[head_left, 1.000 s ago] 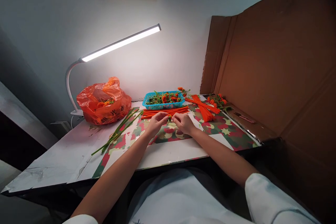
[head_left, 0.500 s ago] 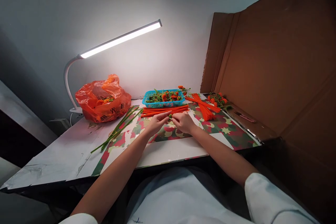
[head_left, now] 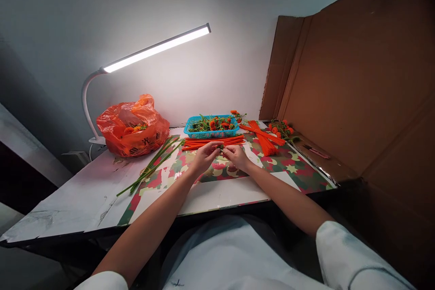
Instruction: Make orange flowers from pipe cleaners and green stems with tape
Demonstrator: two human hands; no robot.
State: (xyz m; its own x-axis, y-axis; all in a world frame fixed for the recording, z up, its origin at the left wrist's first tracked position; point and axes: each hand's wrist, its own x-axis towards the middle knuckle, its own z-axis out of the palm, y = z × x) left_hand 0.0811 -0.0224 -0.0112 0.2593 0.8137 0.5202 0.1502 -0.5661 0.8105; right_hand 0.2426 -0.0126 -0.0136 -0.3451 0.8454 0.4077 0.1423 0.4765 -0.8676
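My left hand point(head_left: 204, 157) and my right hand point(head_left: 237, 157) meet over the middle of the table, fingertips pinched together on a small green piece point(head_left: 221, 147) that looks like a bit of pipe cleaner. Both hands hover just above a camouflage-patterned mat point(head_left: 288, 165). Right behind them lies a bundle of orange pipe cleaners point(head_left: 212, 142). To the left of my left hand a bunch of long green stems point(head_left: 152, 166) lies slantwise.
A blue basket point(head_left: 211, 127) with orange flowers stands at the back, an orange plastic bag point(head_left: 132, 126) to its left, a white desk lamp point(head_left: 149, 52) above. More orange pipe cleaners point(head_left: 263, 138) and flowers point(head_left: 281, 129) lie right, beside a tall cardboard wall point(head_left: 356, 86).
My hands stay together on the small green piece and have lifted slightly toward the orange bundle. The view has tilted down a little.
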